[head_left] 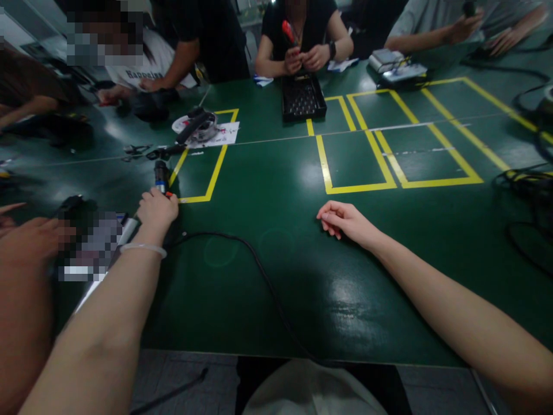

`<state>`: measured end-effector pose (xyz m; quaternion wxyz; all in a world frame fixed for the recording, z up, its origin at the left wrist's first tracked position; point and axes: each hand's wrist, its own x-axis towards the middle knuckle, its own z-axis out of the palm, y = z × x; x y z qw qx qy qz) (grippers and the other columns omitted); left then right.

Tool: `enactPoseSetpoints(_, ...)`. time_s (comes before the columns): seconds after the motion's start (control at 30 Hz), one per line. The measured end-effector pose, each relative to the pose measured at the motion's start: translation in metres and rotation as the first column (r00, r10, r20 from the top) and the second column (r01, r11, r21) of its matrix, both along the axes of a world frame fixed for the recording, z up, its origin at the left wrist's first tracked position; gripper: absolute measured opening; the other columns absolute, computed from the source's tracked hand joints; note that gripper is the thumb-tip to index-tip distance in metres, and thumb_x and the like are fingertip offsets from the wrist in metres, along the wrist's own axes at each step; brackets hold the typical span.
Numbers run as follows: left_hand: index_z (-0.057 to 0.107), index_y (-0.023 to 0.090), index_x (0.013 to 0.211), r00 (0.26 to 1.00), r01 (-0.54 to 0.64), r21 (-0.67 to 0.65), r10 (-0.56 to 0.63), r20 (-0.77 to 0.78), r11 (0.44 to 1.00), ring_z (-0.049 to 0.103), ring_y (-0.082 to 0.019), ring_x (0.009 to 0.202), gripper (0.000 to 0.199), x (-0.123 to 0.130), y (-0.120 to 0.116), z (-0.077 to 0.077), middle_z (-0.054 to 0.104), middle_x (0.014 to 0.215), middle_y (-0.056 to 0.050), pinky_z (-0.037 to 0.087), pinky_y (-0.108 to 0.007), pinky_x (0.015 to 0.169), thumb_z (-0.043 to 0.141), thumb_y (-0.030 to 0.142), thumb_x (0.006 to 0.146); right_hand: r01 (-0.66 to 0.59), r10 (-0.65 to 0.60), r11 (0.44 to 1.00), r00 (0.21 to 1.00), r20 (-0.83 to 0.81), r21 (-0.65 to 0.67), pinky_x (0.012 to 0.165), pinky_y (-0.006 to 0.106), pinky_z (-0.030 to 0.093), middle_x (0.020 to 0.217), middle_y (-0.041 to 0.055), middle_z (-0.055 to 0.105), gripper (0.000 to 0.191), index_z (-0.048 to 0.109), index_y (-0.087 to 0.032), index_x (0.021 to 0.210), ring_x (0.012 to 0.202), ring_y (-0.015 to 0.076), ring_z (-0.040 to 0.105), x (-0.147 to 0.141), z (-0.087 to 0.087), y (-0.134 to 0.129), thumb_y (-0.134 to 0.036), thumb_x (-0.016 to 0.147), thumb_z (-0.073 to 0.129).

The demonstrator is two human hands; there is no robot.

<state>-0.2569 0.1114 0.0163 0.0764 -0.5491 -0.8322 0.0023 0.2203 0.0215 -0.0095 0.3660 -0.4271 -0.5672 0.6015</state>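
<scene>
Hemmed by a co-worker's hand (32,242) at nine o'clock, the left hand (158,213) has its grip wrapped around a black tool (161,174) at ten, presumably steadying it, a cord (261,267) crosses the bench (268,184) toward six, and the right hand (342,219), fingers loosely curled together, is at three, short of tangled cables (527,181).

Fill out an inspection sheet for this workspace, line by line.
Surface: green table, marked with yellow tape outlines.
Job's things: dark tool with a blue band, at the left hand.
Clutter: black tray of small items, white paper under a round item.
Hands: left lies over the tool's near end, grip partly hidden; right hand half curled, nothing visible in it.
Cables: one black cable runs to the near edge; tangled cables at far right.
Surroundings: a person opposite holds a red item; a co-worker's hand is at far left.
</scene>
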Motion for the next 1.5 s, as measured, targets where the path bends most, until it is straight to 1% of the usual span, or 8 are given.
enactPoseSetpoints(0.27,0.040,-0.004,0.133,0.995,0.095,-0.001,-0.095,0.006,0.995,0.051,-0.037,0.113,0.061,0.055,-0.022,0.002,0.047,0.128,-0.026,0.044,-0.047,0.086,0.023,0.045,0.102,0.006,-0.006,1.000,1.000,0.023,0.008,0.038,0.017,0.039,0.064,-0.0013,0.059,0.017,0.060,-0.016,0.090,0.049,0.0080,0.051,-0.001,0.000,0.000,-0.032,0.088,0.061)
enactPoseSetpoints(0.57,0.040,0.007,0.143,0.943,0.333,-0.064,-0.334,-0.011,0.941,0.060,-0.036,0.098,0.059,0.159,-0.089,0.008,0.056,0.115,-0.021,0.051,-0.043,0.073,0.025,0.045,0.101,0.054,-0.055,0.998,0.998,0.038,0.026,0.037,0.018,0.033,0.062,-0.0025,0.057,0.018,0.059,-0.017,0.089,0.045,0.0078,0.046,-0.002,0.000,0.001,-0.035,0.088,0.059)
enactPoseSetpoints(0.7,0.040,0.009,0.144,0.881,0.472,-0.073,-0.473,0.014,0.878,0.060,-0.031,0.095,0.057,0.210,-0.118,0.012,0.057,0.113,-0.018,0.051,-0.038,0.067,0.029,0.044,0.101,0.041,-0.074,0.976,0.986,0.148,0.212,0.048,0.022,0.038,0.064,-0.0016,0.056,0.015,0.061,-0.017,0.089,0.053,0.0101,0.050,-0.004,0.001,-0.004,-0.031,0.091,0.056)
enactPoseSetpoints(0.9,0.042,0.018,0.144,0.774,0.631,-0.075,-0.621,0.123,0.772,0.060,-0.029,0.100,0.055,0.263,-0.137,0.014,0.058,0.112,-0.015,0.049,-0.033,0.062,0.041,0.048,0.098,-0.219,0.091,0.879,0.949,0.302,0.424,0.065,0.025,0.044,0.084,0.0011,0.063,0.028,0.057,-0.023,0.122,0.073,0.0146,0.059,-0.016,0.006,-0.022,-0.024,0.094,0.052)
enactPoseSetpoints(1.13,0.035,0.019,0.148,0.665,0.733,-0.051,-0.699,0.261,0.678,0.059,-0.029,0.104,0.062,0.271,-0.140,0.009,0.055,0.113,-0.014,0.050,-0.035,0.066,0.043,0.053,0.096,-0.289,0.149,0.845,0.936,0.319,0.451,0.065,0.026,0.045,0.086,0.0031,0.064,0.020,0.065,-0.021,0.108,0.073,0.0153,0.059,-0.015,0.007,-0.021,-0.032,0.095,0.056)
enactPoseSetpoints(1.27,0.028,0.025,0.152,0.620,0.760,-0.012,-0.718,0.317,0.650,0.058,-0.028,0.105,0.069,0.261,-0.138,0.004,0.054,0.115,-0.012,0.051,-0.036,0.074,0.048,0.053,0.093,-0.298,0.191,0.871,0.938,0.290,0.391,0.061,0.025,0.044,0.077,0.0008,0.061,0.017,0.065,-0.020,0.101,0.067,0.0139,0.056,-0.016,0.008,-0.021,-0.034,0.092,0.061)
enactPoseSetpoints(1.4,0.024,0.030,0.154,0.545,0.802,0.023,-0.746,0.384,0.597,0.056,-0.029,0.108,0.084,0.254,-0.138,0.002,0.052,0.118,-0.011,0.052,-0.038,0.078,0.062,0.055,0.084,-0.213,0.196,0.966,0.973,0.121,0.147,0.051,0.021,0.041,0.066,-0.0034,0.055,0.015,0.058,-0.019,0.086,0.054,0.0096,0.050,-0.019,0.010,-0.023,-0.032,0.086,0.065)
enactPoseSetpoints(1.5,0.024,0.032,0.154,0.544,0.792,0.038,-0.734,0.405,0.609,0.055,-0.028,0.107,0.083,0.254,-0.139,0.001,0.050,0.120,-0.011,0.052,-0.040,0.080,0.064,0.049,0.083,-0.184,0.186,0.979,0.982,0.018,-0.085,0.037,0.018,0.030,0.055,-0.0066,0.052,0.018,0.053,-0.019,0.079,0.040,0.0065,0.041,-0.019,0.012,-0.022,-0.032,0.083,0.065)
